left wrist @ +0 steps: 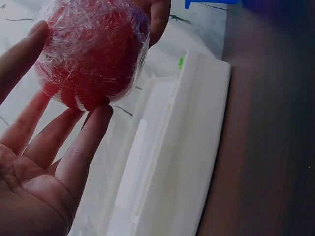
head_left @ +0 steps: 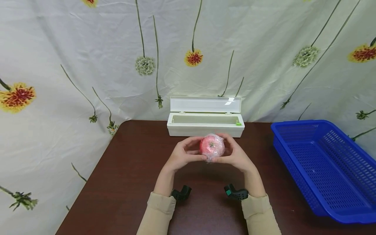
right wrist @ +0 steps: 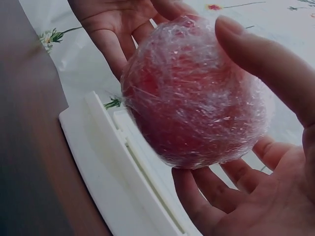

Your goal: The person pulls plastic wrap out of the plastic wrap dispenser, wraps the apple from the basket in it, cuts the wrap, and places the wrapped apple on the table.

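A round red apple wrapped in clear, crinkled plastic film is held up above the table between both hands. My left hand grips its left side, thumb near me and fingers behind. On the opposite side my right hand holds it the same way. In the left wrist view the film on the apple looks layered, and the left fingertips press its surface. The right wrist view shows the wrapped apple resting between the right thumb and fingers.
Behind the hands stands a white cling film box, its clear lid raised and a green slider at its right end. A blue plastic basket sits at the right of the dark brown table. A flowered cloth hangs behind.
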A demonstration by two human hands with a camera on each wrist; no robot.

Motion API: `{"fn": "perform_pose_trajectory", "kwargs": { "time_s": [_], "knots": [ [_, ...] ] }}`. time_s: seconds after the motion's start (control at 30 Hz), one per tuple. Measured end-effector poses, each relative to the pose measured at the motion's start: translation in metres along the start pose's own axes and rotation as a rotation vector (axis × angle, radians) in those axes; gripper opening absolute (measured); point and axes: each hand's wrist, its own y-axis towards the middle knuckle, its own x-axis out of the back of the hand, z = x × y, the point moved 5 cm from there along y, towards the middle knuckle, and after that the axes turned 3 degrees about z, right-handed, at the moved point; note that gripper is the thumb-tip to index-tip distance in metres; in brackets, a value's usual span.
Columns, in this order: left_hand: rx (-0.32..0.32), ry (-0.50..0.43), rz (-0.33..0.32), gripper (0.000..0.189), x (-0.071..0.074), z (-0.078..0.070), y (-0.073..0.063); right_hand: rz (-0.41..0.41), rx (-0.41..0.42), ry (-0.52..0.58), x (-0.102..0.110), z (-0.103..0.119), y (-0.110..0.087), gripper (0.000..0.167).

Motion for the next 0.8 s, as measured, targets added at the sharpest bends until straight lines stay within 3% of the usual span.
{"fn": "perform_pose_trajectory", "kwargs": {
  "time_s": [0.2, 0.53, 0.8],
  "knots": [
    [0.023, 0.038, 0.006, 0.059, 0.002, 0.013, 0.001, 0.023, -0.061, -0.012, 0.001, -0.015, 0.001, 0.076],
    [0.137, 0.062, 0.007, 0.065, 0.003, 0.032, 0.001, 0.087, -0.116, -0.013, 0.001, -0.037, 0.001, 0.076],
    [0.146, 0.067, 0.006, 0.061, 0.004, 0.049, 0.001, 0.075, -0.173, 0.0, 0.002, -0.054, 0.001, 0.076]
  ]
}}
